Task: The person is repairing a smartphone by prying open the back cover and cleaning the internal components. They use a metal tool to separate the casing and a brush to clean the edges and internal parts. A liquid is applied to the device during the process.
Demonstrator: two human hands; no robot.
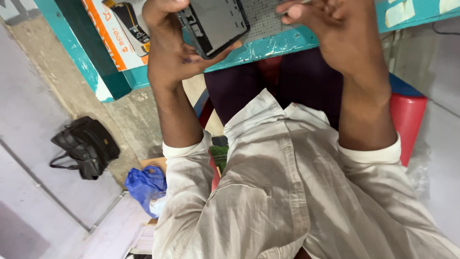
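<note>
The view looks straight down the person's front at a teal-painted tabletop (268,45) with a chipped, scuffed front edge that crosses the top of the picture. On it lies a pale perforated mat (261,19), partly hidden by the hands. The left hand (170,45) is curled around an opened smartphone (213,21), gripping it by its lower edge with the thumb under its corner; the phone is tilted, its dark inner face up, and sits over the front edge of the tabletop, just beside the mat. The right hand (335,29) hovers over the tabletop to the right of the phone, fingers drawn together and pinching a thin, pale tool (292,7) whose far end runs out of the frame; what kind of tool it is cannot be told.

To the left, the teal side panel of the bench carries an orange-and-white poster (115,36) showing a phone. Below the tabletop, the person wears a cream shirt (287,192) with rolled cuffs and sits on a red plastic stool (407,120). The floor (52,96) is grey concrete and pale tile. A black handbag (86,146) lies on it at left, well apart from the bench, and a crumpled blue plastic bag (146,184) sits near the person's left elbow.
</note>
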